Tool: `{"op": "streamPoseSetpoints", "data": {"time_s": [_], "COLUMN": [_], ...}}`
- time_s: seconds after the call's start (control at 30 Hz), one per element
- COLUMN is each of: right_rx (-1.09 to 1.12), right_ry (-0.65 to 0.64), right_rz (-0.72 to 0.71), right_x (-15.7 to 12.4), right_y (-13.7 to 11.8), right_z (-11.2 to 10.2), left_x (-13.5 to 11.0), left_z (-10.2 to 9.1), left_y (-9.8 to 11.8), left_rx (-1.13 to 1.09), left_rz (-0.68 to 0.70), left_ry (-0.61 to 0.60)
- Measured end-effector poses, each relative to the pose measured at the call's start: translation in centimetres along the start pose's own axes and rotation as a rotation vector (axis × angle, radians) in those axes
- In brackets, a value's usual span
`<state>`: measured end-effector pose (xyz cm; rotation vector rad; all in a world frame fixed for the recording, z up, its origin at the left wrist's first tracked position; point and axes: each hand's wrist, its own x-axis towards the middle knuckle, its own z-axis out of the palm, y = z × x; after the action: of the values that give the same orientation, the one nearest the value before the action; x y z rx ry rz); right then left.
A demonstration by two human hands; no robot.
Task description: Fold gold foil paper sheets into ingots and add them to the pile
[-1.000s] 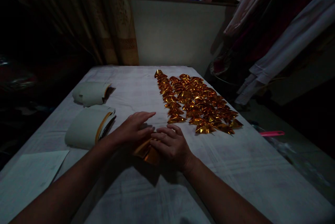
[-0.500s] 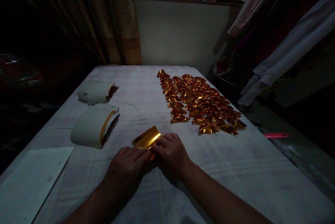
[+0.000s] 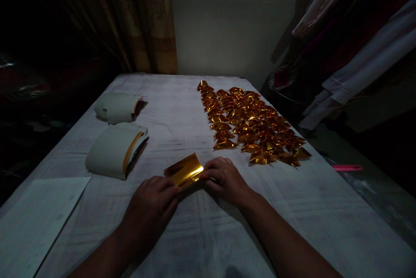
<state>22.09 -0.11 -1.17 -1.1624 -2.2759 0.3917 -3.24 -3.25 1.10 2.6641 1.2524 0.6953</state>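
A shiny gold foil sheet [image 3: 184,169] lies partly folded on the white cloth-covered table [image 3: 201,226] just in front of me. My left hand [image 3: 150,206] pinches its near left edge with closed fingers. My right hand [image 3: 224,178] grips its right end, fingers curled over the foil. Beyond my right hand, rows of several folded gold foil pieces [image 3: 253,126] cover the far right part of the table.
Two curled stacks of white-backed foil sheets, a near stack [image 3: 115,150] and a far stack [image 3: 115,107], lie at the left. A flat white paper [image 3: 35,217] sits at the near left corner. A curtain [image 3: 143,22] hangs behind; clothes [image 3: 357,48] hang at the right. A pink object [image 3: 347,167] lies off the table's right edge.
My hands went from pressing flat on the foil to pinching its ends. The left hand drew back toward me, and the gold sheet now shows between the hands.
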Motion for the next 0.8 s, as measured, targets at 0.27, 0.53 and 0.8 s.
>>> {"op": "streamPoseSetpoints", "data": {"time_s": [0.27, 0.53, 0.8], "right_rx": [-0.015, -0.144, -0.271], "right_ry": [0.039, 0.013, 0.002], "right_rz": [0.138, 0.215, 0.289], "right_x": [0.6, 1.0, 1.5], "right_y": [-0.7, -1.4, -2.3], "right_z": [0.7, 0.9, 1.2], "left_x": [0.7, 1.3, 1.3], "left_z": [0.3, 0.7, 1.1], "left_y": [0.1, 0.2, 0.1], "left_rx": [-0.043, 0.031, 0.058], "left_rz": [-0.178, -0.235, -0.222], "left_ry": [-0.042, -0.035, -0.024]}}
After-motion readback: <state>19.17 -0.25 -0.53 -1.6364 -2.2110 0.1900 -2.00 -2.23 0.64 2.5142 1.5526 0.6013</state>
